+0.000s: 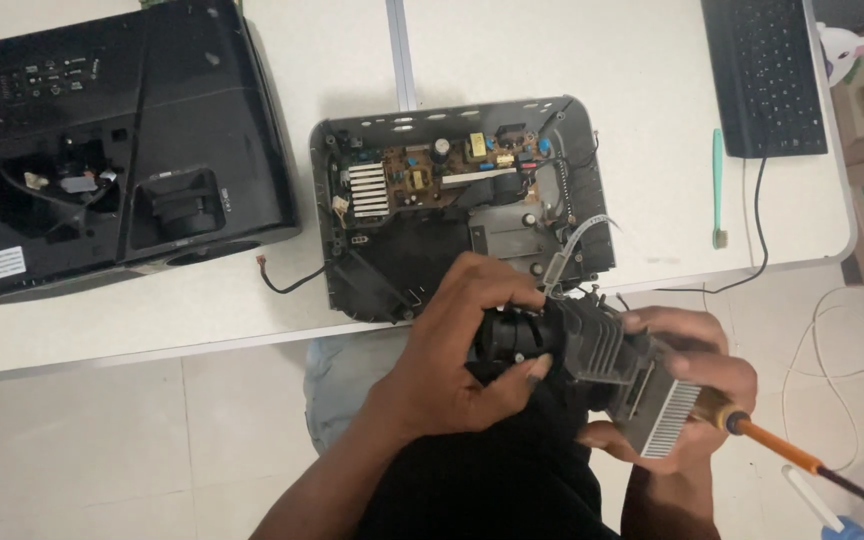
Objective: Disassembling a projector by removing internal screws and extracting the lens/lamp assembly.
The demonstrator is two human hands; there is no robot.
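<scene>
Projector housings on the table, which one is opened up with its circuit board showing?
The open housing nearest the hands, at the table's front edge. Its green circuit board is exposed. The black cover at far left shows only buttons and dark cavities.

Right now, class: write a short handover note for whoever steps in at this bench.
Left hand: grips the black lens end of the optical block, held off the table over the lap.
Right hand: supports the block's finned heatsink end and holds an orange-handled screwdriver.
Opened projector base: on the table, circuit board exposed. Its black top cover lies at the left.
Done: cover off, block lifted out.
Left: block not yet set down.
</scene>
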